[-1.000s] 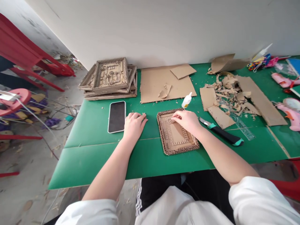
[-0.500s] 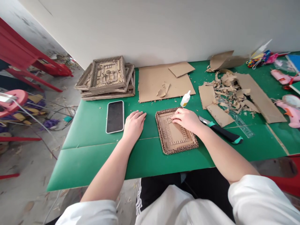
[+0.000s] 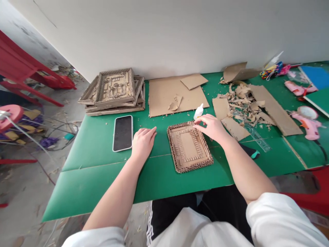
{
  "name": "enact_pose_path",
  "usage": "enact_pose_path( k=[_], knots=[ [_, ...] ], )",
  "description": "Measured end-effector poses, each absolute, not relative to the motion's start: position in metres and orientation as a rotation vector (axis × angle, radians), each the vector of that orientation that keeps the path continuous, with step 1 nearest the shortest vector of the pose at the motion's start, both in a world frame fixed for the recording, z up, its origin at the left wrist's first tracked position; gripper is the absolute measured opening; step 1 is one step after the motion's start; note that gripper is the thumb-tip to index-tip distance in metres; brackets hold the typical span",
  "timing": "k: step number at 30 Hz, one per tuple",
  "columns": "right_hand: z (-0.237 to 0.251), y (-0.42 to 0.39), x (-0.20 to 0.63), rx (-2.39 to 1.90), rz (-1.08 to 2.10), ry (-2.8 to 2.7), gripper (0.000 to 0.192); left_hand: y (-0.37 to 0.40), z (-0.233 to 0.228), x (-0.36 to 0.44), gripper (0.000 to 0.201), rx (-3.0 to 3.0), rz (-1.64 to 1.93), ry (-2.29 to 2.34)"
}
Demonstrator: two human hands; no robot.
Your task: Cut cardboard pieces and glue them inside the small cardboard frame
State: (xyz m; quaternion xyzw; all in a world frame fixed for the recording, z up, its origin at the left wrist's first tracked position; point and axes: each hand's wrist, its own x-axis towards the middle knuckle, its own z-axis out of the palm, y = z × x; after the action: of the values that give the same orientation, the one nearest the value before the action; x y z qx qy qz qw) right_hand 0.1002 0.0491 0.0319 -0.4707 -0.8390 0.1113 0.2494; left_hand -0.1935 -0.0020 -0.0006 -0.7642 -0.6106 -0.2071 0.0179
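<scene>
A small cardboard tray (image 3: 190,165) with a corrugated rim lies on the green table, strips of ridged cardboard set in a rectangle on its floor. My right hand (image 3: 212,127) hovers at the tray's top right corner, thumb and forefinger apart with nothing visible between them. Just beyond those fingers stands a white glue bottle (image 3: 199,110), its lower part hidden by the hand. My left hand (image 3: 144,141) rests on the table, fingers stretched out, between the tray and a phone (image 3: 123,133). The utility knife (image 3: 254,154) is mostly covered by my right forearm.
Stacked cardboard trays (image 3: 115,87) stand at the back left. Flat cardboard (image 3: 160,96) lies behind the glue bottle. Cardboard scraps (image 3: 248,103), a clear ruler (image 3: 259,138) and a pink glue gun (image 3: 309,123) are on the right. The table's front edge (image 3: 164,201) runs before my lap.
My right hand has lifted off the ridged strips inside the tray and shifted to its top right corner, near the glue bottle. My left hand stays put. The view has shifted slightly.
</scene>
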Motion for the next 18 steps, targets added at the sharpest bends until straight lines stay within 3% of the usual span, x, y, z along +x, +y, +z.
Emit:
enact_pose_path(
  k=[9, 18],
  knots=[
    [0.049, 0.053, 0.134, -1.394, 0.398, -2.096, 0.014, 0.000, -0.004, -0.196, 0.036, -2.397, -0.738, -1.877],
    [0.034, 0.064, 0.148, -1.453, 0.473, -1.991, 0.022, 0.001, -0.005, -0.197, 0.034, -2.434, -0.743, -1.901]
  ],
)
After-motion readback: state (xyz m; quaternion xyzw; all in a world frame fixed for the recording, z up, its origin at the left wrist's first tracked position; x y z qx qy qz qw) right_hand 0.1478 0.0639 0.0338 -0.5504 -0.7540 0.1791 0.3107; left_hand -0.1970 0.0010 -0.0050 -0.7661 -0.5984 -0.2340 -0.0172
